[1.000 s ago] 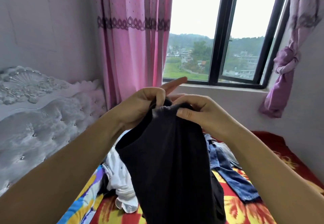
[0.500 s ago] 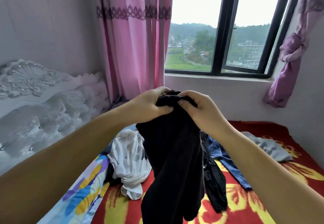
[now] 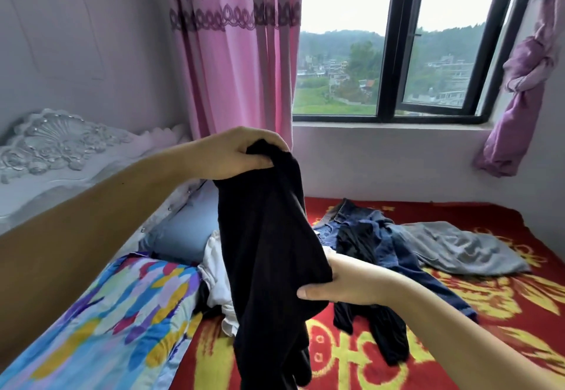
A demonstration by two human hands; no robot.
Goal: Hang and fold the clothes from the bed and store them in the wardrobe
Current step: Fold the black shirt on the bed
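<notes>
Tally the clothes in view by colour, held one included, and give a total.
Black: 2, the black garment held up by the left hand and right hand, and a black piece on the bed
White: 1, white garment
Blue denim: 1, jeans
Grey: 1, grey garment
Total: 5

Red-and-yellow bed with jeans, grey garment, white garment, multicoloured quilt.

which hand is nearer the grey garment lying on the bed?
Right. The right hand grips the black garment low, just left of the grey garment; the left hand holds its top, higher and farther left.
</notes>
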